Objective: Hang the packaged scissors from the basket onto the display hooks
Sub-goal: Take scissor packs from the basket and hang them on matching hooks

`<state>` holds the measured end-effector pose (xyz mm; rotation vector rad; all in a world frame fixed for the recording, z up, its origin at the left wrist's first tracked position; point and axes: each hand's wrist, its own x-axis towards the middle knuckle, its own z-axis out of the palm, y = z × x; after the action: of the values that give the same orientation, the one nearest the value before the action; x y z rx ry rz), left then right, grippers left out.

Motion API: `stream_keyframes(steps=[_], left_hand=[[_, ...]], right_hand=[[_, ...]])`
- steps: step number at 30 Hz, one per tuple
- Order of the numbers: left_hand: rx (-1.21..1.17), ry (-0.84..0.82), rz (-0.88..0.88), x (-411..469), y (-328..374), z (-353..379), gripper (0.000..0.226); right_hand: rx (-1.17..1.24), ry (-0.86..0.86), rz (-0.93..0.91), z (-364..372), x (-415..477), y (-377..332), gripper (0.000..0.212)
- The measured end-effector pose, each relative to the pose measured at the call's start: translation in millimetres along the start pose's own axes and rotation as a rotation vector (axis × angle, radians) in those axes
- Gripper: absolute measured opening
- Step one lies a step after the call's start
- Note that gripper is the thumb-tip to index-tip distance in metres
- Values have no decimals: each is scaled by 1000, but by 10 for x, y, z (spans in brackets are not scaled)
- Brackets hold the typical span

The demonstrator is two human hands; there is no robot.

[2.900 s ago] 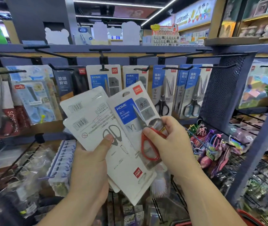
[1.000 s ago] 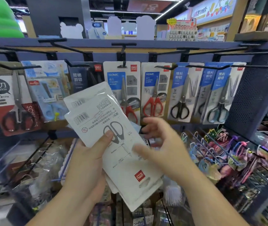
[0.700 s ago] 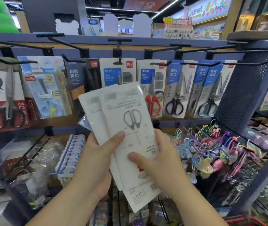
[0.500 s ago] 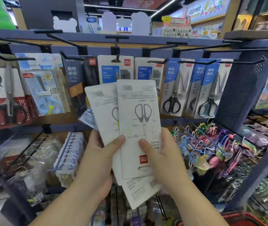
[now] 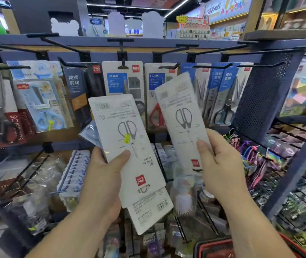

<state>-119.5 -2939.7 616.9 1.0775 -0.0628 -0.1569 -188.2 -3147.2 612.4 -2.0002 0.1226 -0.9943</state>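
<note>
My left hand (image 5: pixel 102 181) grips a small stack of white scissors packages (image 5: pixel 126 146), backs toward me and upside down, thumb across the front one. My right hand (image 5: pixel 221 164) holds a single white scissors package (image 5: pixel 181 116), also back-side out and inverted, lifted apart to the right of the stack. Behind them black display hooks (image 5: pixel 123 53) carry hanging packaged scissors with red handles (image 5: pixel 157 116). A red basket (image 5: pixel 219 248) shows at the bottom right edge.
More scissors cards hang left (image 5: pixel 42 101) and right (image 5: pixel 225 95) on the same rail. A perforated dark side panel (image 5: pixel 264 94) stands at right, with wire racks of small colourful items (image 5: pixel 256 151) below it. Bagged goods lie on lower wire shelves at left (image 5: pixel 27 183).
My right hand has taken the front package off the stack and drawn it up and to the right. The left hand keeps the rest of the stack in place.
</note>
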Motion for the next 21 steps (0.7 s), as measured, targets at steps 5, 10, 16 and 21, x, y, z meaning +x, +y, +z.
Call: stream_keyframes(steps=[5,10,16,21], left_hand=[[-52,-5,-76,69,88,-18,37],[-107,-60,-168,82,109,-59,34],[-33,-105,-179,31,69,-67,42],[-72,-33,-78,-7,62,-69,34]], right_hand=[[-420,-37,-499,23,10,306,38],[-577,-23,-613,80,-1,560,56],[-607,-29,-647,154,10,499,61],[-404,-13,-194,257,-52,271,95]])
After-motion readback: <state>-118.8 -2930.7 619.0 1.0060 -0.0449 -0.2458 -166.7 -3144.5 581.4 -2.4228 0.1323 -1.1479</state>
